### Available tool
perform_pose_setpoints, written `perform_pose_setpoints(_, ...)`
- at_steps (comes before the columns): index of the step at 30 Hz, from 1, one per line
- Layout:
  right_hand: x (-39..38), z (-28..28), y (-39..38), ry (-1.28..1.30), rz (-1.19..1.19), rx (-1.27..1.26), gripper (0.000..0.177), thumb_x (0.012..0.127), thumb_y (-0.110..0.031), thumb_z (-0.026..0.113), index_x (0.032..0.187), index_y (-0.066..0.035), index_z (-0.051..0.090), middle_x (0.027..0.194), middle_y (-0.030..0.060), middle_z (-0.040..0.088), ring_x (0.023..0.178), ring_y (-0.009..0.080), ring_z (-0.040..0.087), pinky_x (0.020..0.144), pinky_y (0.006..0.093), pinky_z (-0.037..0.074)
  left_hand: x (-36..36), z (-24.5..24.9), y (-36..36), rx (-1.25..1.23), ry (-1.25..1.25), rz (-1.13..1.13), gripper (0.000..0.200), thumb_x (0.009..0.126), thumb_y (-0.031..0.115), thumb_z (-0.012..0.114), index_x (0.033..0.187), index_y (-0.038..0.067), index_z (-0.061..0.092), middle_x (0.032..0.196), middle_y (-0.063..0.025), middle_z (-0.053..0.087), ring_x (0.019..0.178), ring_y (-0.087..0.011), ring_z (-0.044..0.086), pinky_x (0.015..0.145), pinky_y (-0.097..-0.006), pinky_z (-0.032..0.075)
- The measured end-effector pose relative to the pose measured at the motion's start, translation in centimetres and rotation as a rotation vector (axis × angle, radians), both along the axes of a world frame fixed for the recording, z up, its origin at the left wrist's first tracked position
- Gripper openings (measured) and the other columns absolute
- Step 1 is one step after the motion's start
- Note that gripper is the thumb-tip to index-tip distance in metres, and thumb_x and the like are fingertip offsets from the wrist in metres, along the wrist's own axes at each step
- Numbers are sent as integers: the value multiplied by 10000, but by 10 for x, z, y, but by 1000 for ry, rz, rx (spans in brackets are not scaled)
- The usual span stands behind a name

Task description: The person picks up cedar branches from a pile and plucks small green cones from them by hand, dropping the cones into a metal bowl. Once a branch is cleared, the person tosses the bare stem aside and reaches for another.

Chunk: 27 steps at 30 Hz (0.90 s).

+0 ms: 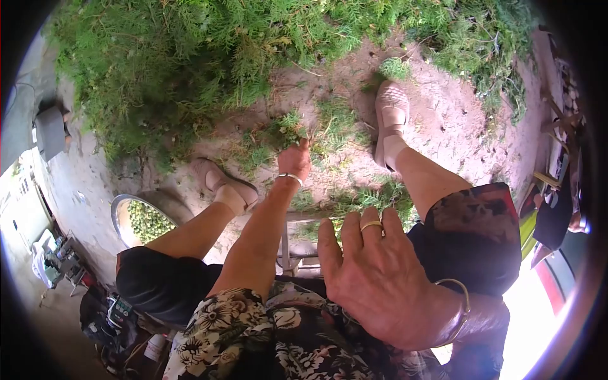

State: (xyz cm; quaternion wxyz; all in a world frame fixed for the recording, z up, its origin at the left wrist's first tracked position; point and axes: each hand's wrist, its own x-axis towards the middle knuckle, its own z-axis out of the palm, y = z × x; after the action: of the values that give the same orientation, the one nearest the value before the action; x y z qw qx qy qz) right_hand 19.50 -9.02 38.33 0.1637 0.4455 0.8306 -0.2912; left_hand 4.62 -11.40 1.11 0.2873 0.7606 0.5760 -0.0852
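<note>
My left hand (294, 160), with a bracelet at the wrist, reaches down between my feet. Its fingers are closed at the base of a small evergreen sprig (288, 128), just above the ground. Closer to the camera, my right hand (379, 272) is raised over my lap, back upward. Its fingers are stretched out and apart, one wearing a ring, and no object shows in it. Its palm is hidden. Loose green sprigs (335, 117) lie on the dirt beyond my left hand.
A large heap of evergreen branches (190, 69) spreads across the far side. By my left leg stands a round container (115, 212) with small green pieces in it. A dark machine (117, 313) sits at lower left. More cut branches (500, 76) lie at far right.
</note>
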Motion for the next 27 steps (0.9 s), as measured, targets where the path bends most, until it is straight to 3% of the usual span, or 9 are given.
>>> perform_pose_setpoints(4, 1, 0, 0, 4, 5, 39, 349, 767, -77, 582, 1088, 61, 575, 878, 226, 593, 893, 335, 575, 815, 455, 450, 0, 6, 15, 23, -103, 58, 121, 754, 78, 611, 858, 25, 577, 710, -171, 631, 629, -326, 636, 531, -410, 517)
perform_pose_setpoints(6, 3, 2, 1, 19, 7, 62, 349, 765, -78, 582, 1085, 60, 577, 872, 219, 592, 885, 332, 574, 823, 457, 449, -7, 28, 31, -695, -659, 733, 52, 768, 72, 609, 747, 27, 594, 646, -120, 612, 525, -238, 583, 463, -408, 474)
perform_pose_setpoints(7, 4, 2, 0, 30, 12, 79, 349, 763, -80, 583, 1083, 59, 578, 867, 211, 590, 878, 328, 574, 831, 459, 449, -16, 45, 39, -794, -870, 849, 59, 770, 65, 622, 782, 10, 604, 639, -108, 600, 488, -176, 533, 418, -368, 440)
perform_pose_setpoints(11, 2, -4, -9, -7, -33, 10, 353, 758, -82, 584, 1085, 52, 581, 860, 192, 588, 872, 317, 575, 845, 456, 448, -58, 63, 50, -933, -1273, 1076, 57, 769, 60, 630, 802, 23, 602, 647, -106, 596, 499, -186, 541, 418, -352, 431)
perform_pose_setpoints(18, 3, -3, -6, -43, -10, -18, 365, 752, -66, 580, 1096, 55, 578, 865, 186, 593, 880, 309, 591, 867, 446, 449, -74, 62, 50, -655, -1089, 1136, 104, 754, 60, 677, 830, 0, 641, 644, -71, 608, 496, -138, 543, 377, -257, 386)
perform_pose_setpoints(22, 3, -3, -5, -42, -4, -18, 368, 752, -54, 575, 1103, 57, 576, 872, 202, 598, 876, 319, 599, 873, 449, 448, -81, 30, 30, -575, -691, 799, 173, 738, 136, 721, 855, 20, 670, 680, -76, 643, 529, -183, 586, 439, -305, 455)
perform_pose_setpoints(24, 2, -2, -3, -41, -3, -29, 371, 751, -55, 575, 1104, 59, 575, 876, 205, 601, 879, 321, 601, 874, 449, 448, -75, 20, 8, 58, -85, 260, 244, 693, 186, 755, 862, 30, 674, 783, -143, 661, 688, -280, 638, 594, -395, 500)
perform_pose_setpoints(25, 2, -2, -3, -39, -2, -39, 373, 751, -56, 576, 1105, 61, 574, 881, 208, 603, 882, 323, 602, 875, 448, 448, -71, 17, 3, -34, 31, 246, 256, 695, 195, 732, 904, 57, 679, 880, -174, 655, 800, -335, 630, 741, -401, 504)
perform_pose_setpoints(27, 1, -5, -4, -50, 6, -21, 369, 746, -56, 576, 1096, 62, 576, 860, 193, 600, 867, 313, 601, 862, 443, 452, -70, 11, -3, -52, 66, 219, 249, 701, 187, 718, 912, 61, 680, 887, -171, 657, 804, -333, 634, 735, -399, 509)
